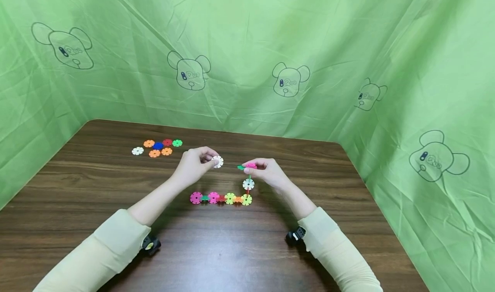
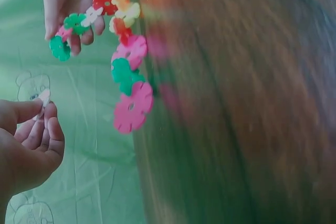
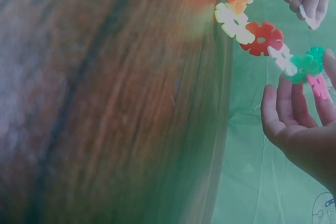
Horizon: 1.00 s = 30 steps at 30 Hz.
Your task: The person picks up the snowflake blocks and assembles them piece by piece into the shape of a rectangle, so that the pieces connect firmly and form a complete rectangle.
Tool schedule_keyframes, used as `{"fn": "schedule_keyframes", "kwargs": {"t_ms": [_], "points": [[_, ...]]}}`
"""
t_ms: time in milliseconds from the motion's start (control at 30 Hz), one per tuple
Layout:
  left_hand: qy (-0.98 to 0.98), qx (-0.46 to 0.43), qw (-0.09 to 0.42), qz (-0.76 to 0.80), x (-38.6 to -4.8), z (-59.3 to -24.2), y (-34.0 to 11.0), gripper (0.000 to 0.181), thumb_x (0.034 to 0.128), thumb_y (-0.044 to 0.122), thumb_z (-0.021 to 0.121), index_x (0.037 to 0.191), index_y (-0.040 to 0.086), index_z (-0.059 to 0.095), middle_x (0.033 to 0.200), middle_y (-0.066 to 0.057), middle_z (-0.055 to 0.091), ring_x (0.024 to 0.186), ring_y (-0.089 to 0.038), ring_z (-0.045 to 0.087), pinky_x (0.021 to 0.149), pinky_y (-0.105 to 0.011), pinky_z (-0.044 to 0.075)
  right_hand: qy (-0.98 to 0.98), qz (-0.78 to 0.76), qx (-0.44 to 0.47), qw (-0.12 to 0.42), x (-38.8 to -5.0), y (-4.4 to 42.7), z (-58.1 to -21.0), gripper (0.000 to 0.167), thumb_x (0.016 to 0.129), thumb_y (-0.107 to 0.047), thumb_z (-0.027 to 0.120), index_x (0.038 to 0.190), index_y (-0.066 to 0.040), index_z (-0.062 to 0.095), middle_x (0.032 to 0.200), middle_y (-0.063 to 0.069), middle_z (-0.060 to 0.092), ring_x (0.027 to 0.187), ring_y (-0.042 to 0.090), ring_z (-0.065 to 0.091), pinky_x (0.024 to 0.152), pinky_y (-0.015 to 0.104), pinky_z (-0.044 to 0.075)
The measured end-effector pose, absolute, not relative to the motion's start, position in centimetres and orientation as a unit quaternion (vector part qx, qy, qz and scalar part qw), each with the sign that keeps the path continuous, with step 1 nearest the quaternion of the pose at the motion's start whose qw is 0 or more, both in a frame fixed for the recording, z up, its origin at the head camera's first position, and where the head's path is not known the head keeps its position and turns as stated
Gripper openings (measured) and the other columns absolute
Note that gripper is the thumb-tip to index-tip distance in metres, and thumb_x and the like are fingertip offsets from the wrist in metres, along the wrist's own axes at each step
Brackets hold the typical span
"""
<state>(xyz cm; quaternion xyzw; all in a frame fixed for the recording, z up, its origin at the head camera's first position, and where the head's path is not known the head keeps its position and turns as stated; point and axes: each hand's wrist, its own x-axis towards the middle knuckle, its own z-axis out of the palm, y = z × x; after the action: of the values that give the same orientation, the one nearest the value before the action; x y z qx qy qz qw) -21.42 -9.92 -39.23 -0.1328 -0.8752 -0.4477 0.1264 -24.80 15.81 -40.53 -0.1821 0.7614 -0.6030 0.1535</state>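
My left hand [image 1: 194,165] pinches a white notched disc [image 1: 218,162] between thumb and fingers, held above the table. To its right, my right hand [image 1: 267,171] pinches a pink disc [image 1: 251,165] at the far end of a linked chain of notched discs. A green disc [image 1: 240,167] juts from that pink one toward the left hand, apart from the loose white disc. From the pinched end the chain runs toward me through a white disc [image 1: 248,184], then bends left at a yellow disc [image 1: 246,199] and ends at a pink disc [image 1: 196,198].
Several loose discs lie at the table's back left: a white disc [image 1: 137,151], a blue disc [image 1: 158,146], a green disc [image 1: 177,143], a red disc and orange ones. Green cloth [image 1: 239,34] with bear drawings hangs around the wooden table [image 1: 216,249].
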Motion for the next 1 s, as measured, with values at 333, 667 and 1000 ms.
{"fn": "schedule_keyframes", "kwargs": {"t_ms": [333,667,1000], "points": [[-0.856,-0.121,0.113,-0.490,-21.4,-39.7,-8.0,0.013,0.0824,0.012,0.073,0.094,0.007,0.069,0.082,-0.005,0.071,0.069,-0.013,0.067,0.061,-0.024,0.054,0.762,-0.602,-0.180,0.153,-23.4,15.6,-38.6,0.030,0.085,-0.011,0.071,0.111,0.003,0.067,0.082,-0.003,0.069,0.078,0.013,0.058,0.081,0.041,0.054],[-0.851,-0.113,0.102,-0.503,-21.3,-40.2,-6.7,0.014,0.0819,0.012,0.074,0.094,0.008,0.068,0.080,-0.002,0.070,0.068,-0.012,0.066,0.061,-0.025,0.054,0.763,-0.599,-0.192,0.147,-23.3,15.5,-38.4,0.028,0.084,-0.009,0.071,0.109,0.004,0.068,0.080,-0.004,0.069,0.071,0.010,0.054,0.066,0.026,0.051],[-0.833,-0.128,0.101,-0.528,-21.3,-40.4,-6.0,0.012,0.0823,0.010,0.073,0.093,0.006,0.067,0.079,-0.005,0.070,0.068,-0.017,0.068,0.060,-0.024,0.054,0.768,-0.594,-0.194,0.142,-23.2,15.3,-38.1,0.029,0.083,-0.011,0.073,0.108,0.004,0.068,0.079,-0.004,0.069,0.068,0.008,0.052,0.059,0.018,0.046]]}}
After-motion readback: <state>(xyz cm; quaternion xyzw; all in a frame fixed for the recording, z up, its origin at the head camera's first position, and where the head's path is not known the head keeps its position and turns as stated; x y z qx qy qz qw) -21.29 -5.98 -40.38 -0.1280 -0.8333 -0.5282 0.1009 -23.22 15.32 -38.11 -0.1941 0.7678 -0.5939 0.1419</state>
